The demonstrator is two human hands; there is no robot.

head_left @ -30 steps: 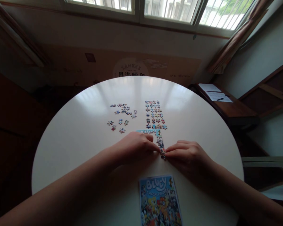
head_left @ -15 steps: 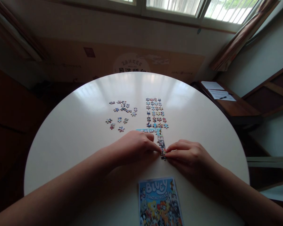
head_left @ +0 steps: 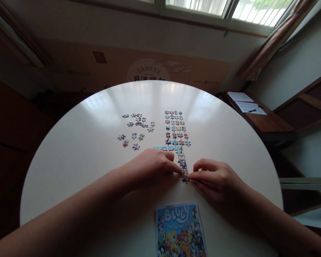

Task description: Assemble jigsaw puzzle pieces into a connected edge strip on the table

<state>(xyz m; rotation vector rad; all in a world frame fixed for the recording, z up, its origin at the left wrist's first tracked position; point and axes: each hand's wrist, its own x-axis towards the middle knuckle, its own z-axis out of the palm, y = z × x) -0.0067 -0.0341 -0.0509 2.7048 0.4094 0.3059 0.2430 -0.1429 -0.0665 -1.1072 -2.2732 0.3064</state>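
A partly joined jigsaw puzzle (head_left: 182, 160) lies on the white table, its top row and right-hand column forming a corner. From the left, my left hand (head_left: 157, 162) presses its index fingertip against the lower end of the column, the other fingers curled under. My right hand (head_left: 215, 175) is at the column's right edge, fingertips touching the lowest pieces and one finger bent slightly off. Part of the top row is hidden behind my left hand. Below lies a picture sheet (head_left: 180, 228) with "Bluey Fanzine Project" lettering and cartoon dogs.
Loose puzzle pieces (head_left: 175, 127) stand in neat rows beyond the joined corner. More scattered pieces (head_left: 136, 135) lie to their left. The round white table (head_left: 77, 153) has a curved edge. At right, papers and a pen (head_left: 252, 110) rest on a wooden side surface.
One finger of my right hand has lifted and bent back from the puzzle's edge. My left hand stays almost in place. The view has shifted slightly.
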